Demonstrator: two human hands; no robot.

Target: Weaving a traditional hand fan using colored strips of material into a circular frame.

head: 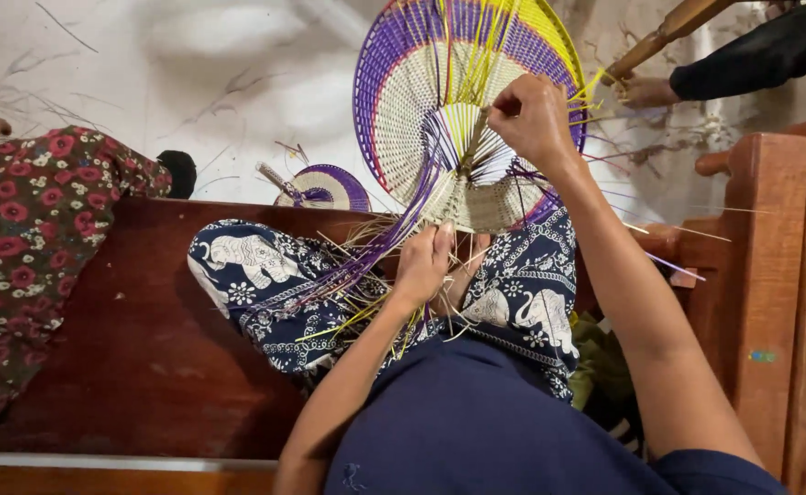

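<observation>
The left hand [424, 261] is closed, pinching the base of a round woven fan [462, 101] that stands upright over the lap. The right hand [533, 117] is closed on yellow strands [476, 69] near its centre. A smaller woven fan [322, 188] lies on the floor [192, 82] beyond.

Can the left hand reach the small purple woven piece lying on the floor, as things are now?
Probably not easily. The left hand pinches the strands at the base of the big woven fan, and the small purple piece lies beyond the person's knee, past the bench edge.
</observation>
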